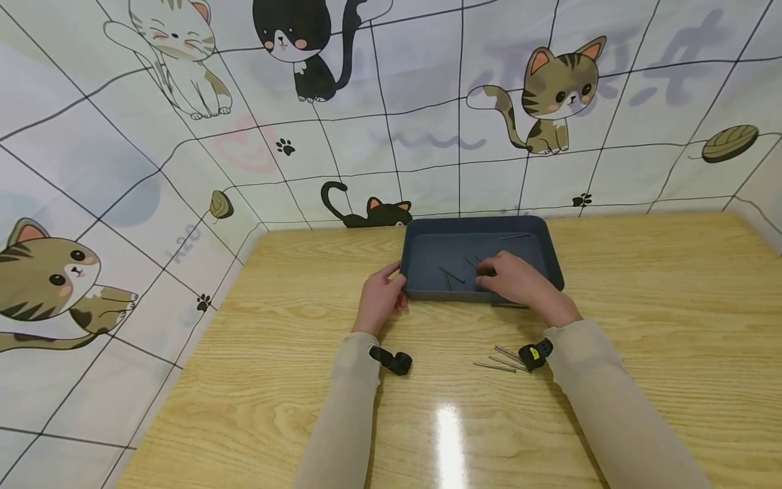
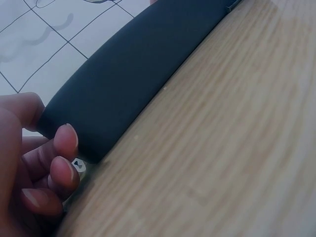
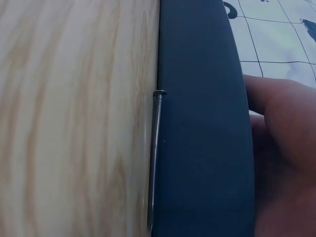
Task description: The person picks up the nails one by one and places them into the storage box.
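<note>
A dark blue-grey rectangular tray (image 1: 476, 225) lies on the table with several nails (image 1: 452, 274) scattered inside it. At its left front corner my left hand (image 1: 380, 299) grips the tray, the thumb by the rim and the other fingers curled close to the wall, as the left wrist view shows. My right hand (image 1: 519, 278) reaches over the front rim with curled fingers down in the tray, near some nails; I cannot tell whether it pinches one. Along the outside of the front wall lies a single nail (image 3: 155, 158), its head and shank plain in the right wrist view.
Several loose nails (image 1: 495, 367) lie on the wooden table (image 1: 293, 380) in front of the tray, beside the right wrist's camera (image 1: 535, 353). Another camera (image 1: 394, 360) sits on the left wrist. A cat-printed cloth (image 1: 427, 149) rises behind the table and along its left side.
</note>
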